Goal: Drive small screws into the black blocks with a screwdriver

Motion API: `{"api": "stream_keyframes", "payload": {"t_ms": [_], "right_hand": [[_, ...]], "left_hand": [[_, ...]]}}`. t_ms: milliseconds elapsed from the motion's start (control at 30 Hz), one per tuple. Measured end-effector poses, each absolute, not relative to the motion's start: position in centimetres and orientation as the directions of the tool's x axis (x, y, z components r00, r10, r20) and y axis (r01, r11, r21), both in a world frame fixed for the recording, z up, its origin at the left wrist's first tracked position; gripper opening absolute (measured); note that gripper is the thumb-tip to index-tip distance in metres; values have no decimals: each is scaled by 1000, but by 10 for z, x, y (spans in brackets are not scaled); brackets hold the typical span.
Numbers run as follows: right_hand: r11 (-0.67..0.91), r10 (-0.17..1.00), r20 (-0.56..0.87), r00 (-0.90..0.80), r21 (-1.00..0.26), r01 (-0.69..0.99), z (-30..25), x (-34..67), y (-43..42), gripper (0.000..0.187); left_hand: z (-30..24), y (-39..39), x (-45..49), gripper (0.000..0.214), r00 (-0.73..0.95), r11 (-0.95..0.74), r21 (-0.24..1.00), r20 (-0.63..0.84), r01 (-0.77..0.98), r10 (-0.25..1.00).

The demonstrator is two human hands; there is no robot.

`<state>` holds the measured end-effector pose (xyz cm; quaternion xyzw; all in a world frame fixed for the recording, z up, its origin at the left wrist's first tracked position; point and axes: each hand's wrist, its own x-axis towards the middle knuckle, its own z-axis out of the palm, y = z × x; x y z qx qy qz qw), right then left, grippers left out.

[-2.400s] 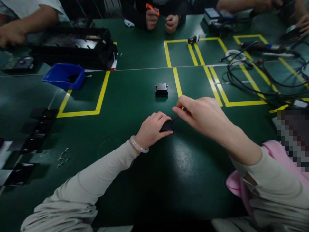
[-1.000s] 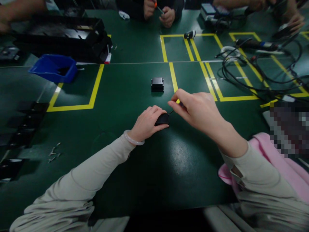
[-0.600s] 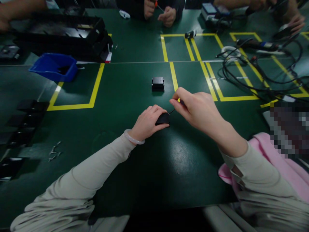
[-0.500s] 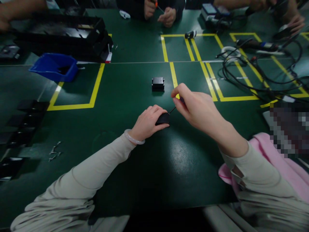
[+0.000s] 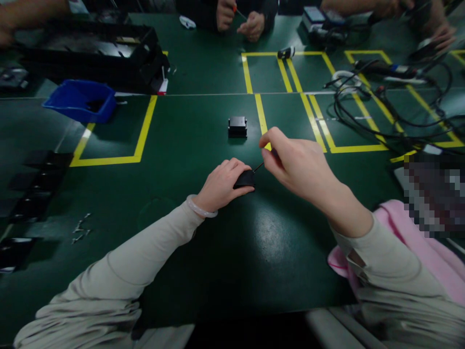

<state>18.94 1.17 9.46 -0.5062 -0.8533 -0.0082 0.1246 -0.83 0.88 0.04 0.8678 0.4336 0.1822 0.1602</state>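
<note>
My left hand [image 5: 221, 185] lies curled over a small black part [image 5: 244, 179] on the green table [image 5: 181, 145], pressing it down with fingers and thumb. My right hand [image 5: 294, 162] is closed in a pinch on a thin dark tool [image 5: 258, 167] whose tip points down at the part's right end. A second small black box [image 5: 237, 126] stands on the table a little beyond both hands, untouched.
A blue bin [image 5: 79, 101] and a large black tray [image 5: 90, 53] sit at the back left. Black parts [image 5: 39, 182] and small screws [image 5: 80, 227] lie at the left. Tangled black cables [image 5: 381, 106] cover the right. Other people's hands [image 5: 240, 19] work across the table.
My right hand has lifted and drawn back slightly, tilting the thin tool against the part. My left hand has kept its hold on the black part. The view shifted a little.
</note>
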Motion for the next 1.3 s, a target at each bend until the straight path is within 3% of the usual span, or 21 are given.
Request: {"api": "stream_keyframes", "payload": {"t_ms": [500,700,1300], "right_hand": [[516,852,175,-494,-119,848,97,190,11,27],[526,848,173,-500,-175,832,98,191,12,28],[489,870,145,-471,-144,860,100,191,11,28]], "left_hand": [[-1,10,-9,39,558,-576,442,184,688,809],[0,9,-9,41,559,-575,435,178,693,809],[1,9,-8,41,556,-572,438,179,694,812]]}}
